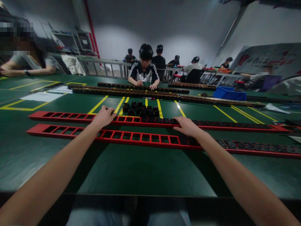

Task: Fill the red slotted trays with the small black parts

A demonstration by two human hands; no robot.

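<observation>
Two long red slotted rails lie side by side across the table: the far rail and the near rail. Left-hand slots are bare; black square pieces fill those toward the right. My left hand is closed over the far rail among its bare slots, its fingers bent over the far edge. Farther right, my right hand straddles the same rail beside its black pieces, thumb on the near side and fingers over the top. Beyond the rail, between my hands, sits a loose pile of black pieces.
Long dark strips run across the table farther back, with a blue bin at right. White papers lie at left. A co-worker sits opposite, another person at left. The table's front edge is close to me.
</observation>
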